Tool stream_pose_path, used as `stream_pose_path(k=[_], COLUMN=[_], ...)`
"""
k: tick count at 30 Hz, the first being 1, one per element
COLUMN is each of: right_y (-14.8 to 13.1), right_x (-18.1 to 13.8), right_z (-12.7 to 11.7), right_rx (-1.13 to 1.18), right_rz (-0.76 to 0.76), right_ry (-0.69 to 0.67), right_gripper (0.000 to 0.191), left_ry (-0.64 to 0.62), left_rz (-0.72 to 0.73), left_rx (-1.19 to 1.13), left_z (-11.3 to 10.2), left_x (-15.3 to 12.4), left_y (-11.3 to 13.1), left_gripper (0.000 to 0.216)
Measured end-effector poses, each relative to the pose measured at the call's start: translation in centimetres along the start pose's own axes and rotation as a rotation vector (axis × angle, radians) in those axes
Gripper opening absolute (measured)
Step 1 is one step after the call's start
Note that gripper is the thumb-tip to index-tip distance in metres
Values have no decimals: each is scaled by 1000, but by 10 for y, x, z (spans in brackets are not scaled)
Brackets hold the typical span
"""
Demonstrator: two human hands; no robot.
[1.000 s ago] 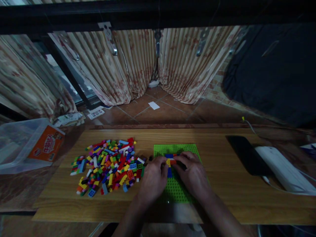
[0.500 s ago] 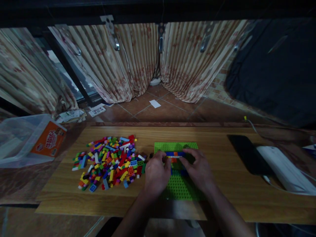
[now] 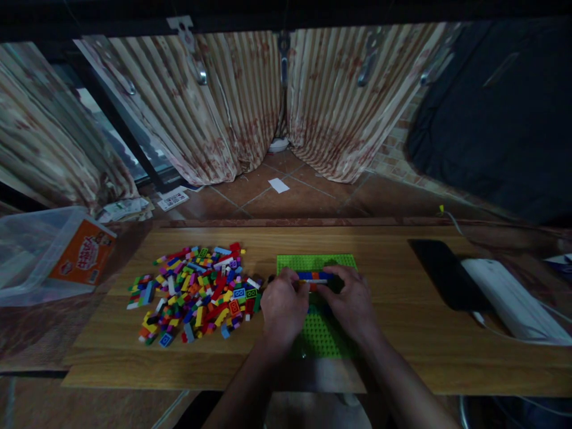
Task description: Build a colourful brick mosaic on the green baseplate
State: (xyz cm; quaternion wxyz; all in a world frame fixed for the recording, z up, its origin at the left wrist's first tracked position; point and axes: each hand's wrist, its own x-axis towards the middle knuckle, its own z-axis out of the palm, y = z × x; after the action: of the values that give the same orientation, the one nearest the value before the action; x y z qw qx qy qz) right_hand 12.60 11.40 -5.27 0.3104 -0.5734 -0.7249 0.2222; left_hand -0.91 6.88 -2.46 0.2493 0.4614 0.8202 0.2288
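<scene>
A green studded baseplate (image 3: 328,339) lies on the wooden table in front of me. Over its upper half is a row of joined toy bricks (image 3: 315,276), blue with an orange piece in the middle and a whitish layer below. My left hand (image 3: 286,301) pinches the left end of this row between thumb and fingers. At the right end, my right hand (image 3: 351,298) grips it the same way. Some orange shows under the row. My hands hide much of the plate, so I cannot tell whether the row touches it.
Left of the plate spreads a pile of loose coloured bricks (image 3: 201,292). A clear plastic bin (image 3: 36,256) with an orange label stands beyond the table's left end. On the right lie a black flat device (image 3: 447,274) and a white box-like object (image 3: 513,298) with a cable.
Both hands stay on the brick row, with my fingers slightly shifted around it. The whole view has moved a little, so everything appears slightly farther left and up.
</scene>
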Motion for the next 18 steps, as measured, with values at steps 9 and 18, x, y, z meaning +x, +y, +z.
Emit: stream_pose_path(k=[9, 18], right_y=[-1, 6], right_x=[2, 10], right_z=[2, 4], right_rx=[-28, -70], right_rz=[19, 7], right_ry=[-1, -39], right_gripper=[32, 34], left_ry=[16, 16], left_rz=[8, 16], left_rx=[61, 54], left_z=[-1, -5], left_x=[6, 5], left_y=[1, 5], left_gripper=[17, 14])
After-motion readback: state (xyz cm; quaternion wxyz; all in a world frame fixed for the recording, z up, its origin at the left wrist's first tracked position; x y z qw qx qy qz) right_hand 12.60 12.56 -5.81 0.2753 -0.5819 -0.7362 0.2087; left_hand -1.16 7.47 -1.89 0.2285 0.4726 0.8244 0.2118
